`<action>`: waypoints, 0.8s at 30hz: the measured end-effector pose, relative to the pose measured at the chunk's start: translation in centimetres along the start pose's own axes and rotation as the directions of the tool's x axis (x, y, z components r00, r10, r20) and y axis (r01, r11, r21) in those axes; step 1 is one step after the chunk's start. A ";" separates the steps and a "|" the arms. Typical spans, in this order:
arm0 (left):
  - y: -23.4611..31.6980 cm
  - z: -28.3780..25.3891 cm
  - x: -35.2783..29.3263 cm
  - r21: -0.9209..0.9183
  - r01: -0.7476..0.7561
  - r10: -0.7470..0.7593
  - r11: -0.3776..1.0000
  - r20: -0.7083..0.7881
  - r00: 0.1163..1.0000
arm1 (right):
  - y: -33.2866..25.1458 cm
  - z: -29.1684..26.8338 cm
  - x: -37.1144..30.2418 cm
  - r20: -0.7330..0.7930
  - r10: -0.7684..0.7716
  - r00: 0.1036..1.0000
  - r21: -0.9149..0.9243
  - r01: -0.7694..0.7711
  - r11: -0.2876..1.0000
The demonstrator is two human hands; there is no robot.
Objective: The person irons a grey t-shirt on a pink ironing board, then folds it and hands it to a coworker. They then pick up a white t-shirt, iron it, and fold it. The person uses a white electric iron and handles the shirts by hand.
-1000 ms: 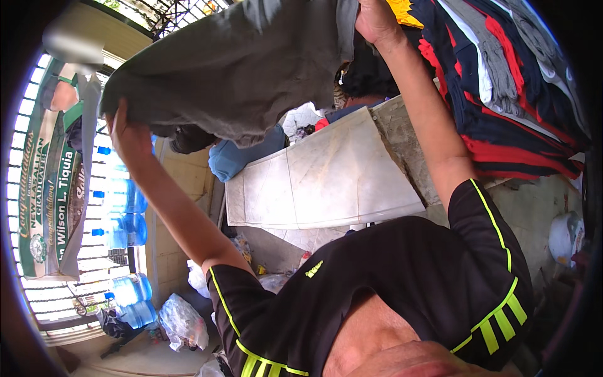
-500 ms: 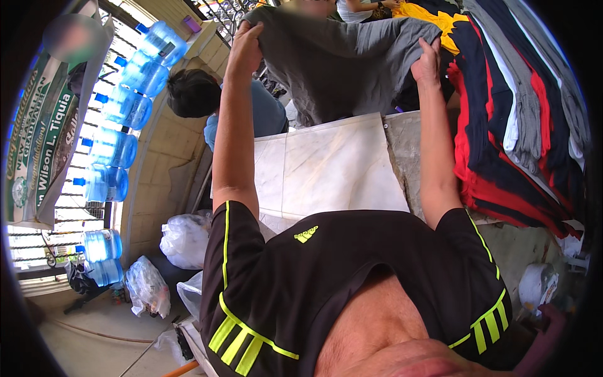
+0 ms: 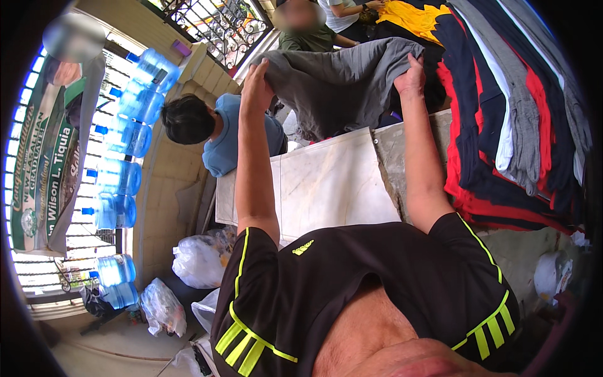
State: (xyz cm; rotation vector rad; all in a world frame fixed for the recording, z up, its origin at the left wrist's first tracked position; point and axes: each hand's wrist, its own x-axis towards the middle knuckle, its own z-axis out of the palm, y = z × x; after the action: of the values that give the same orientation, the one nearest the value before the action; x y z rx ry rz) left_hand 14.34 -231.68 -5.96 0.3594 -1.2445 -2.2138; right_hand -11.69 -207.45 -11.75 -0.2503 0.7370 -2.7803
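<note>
While both hands, left hand (image 3: 256,85) and right hand (image 3: 411,78), clench the grey garment (image 3: 339,88) edge, slack below the fingers could snag the marble slab (image 3: 326,185).

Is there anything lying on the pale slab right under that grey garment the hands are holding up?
Nothing visible. The left hand and right hand grip the grey garment by its top edge, and the marble slab below it shows bare. The pile of folded clothes sits off to the right, clear of the slab.
</note>
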 end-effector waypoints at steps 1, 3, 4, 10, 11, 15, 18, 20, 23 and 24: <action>-0.4 -0.5 -0.1 -0.024 0.009 -0.009 1.000 -0.023 1.000 | 0.2 0.2 -0.1 0.001 0.019 1.000 0.014 -0.019 1.000; -1.3 -0.9 -0.3 -0.011 -0.002 0.001 1.000 -0.076 0.997 | 0.3 0.4 -0.2 0.004 0.053 0.999 0.037 -0.053 0.998; -1.6 -1.0 -0.4 -0.003 -0.001 0.001 1.000 -0.084 0.996 | 0.3 0.3 -0.2 0.019 0.048 0.999 0.040 -0.049 0.998; -2.8 -1.1 -1.2 0.092 -0.032 0.047 0.995 -0.165 0.985 | 0.1 0.2 -0.3 -0.007 0.044 0.999 0.015 -0.044 0.999; -2.9 -1.1 -1.5 0.096 -0.037 0.052 0.995 -0.161 0.986 | 0.0 0.1 -0.4 -0.009 0.040 0.999 0.006 -0.040 0.999; -3.5 -2.2 -2.1 0.119 -0.022 0.051 0.993 -0.250 0.967 | 0.3 0.5 -0.5 -0.019 0.042 0.999 -0.009 -0.042 0.999; -4.5 -2.3 -3.0 0.112 0.009 0.016 0.994 -0.221 0.975 | 0.4 0.2 -0.4 -0.034 0.051 0.998 -0.016 -0.052 0.999; -5.3 -2.2 -3.6 0.134 0.020 0.014 0.991 -0.247 0.969 | 0.5 0.1 -0.4 -0.030 0.054 0.998 -0.002 -0.054 0.999; -6.7 -3.2 -4.0 0.128 0.002 0.031 0.992 -0.255 0.966 | 1.0 -0.3 -0.2 -0.010 0.050 0.999 0.028 -0.050 0.998; -7.0 -3.5 -4.1 0.116 -0.013 0.043 0.993 -0.261 0.964 | 1.0 -0.3 -0.2 -0.009 0.049 0.999 0.031 -0.049 0.998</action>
State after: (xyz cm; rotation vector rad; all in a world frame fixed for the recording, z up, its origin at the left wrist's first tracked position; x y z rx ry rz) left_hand 16.89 -228.82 -13.86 0.6549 -1.2228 -1.9982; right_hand -11.41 -208.13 -12.55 -0.2093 0.6923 -2.7460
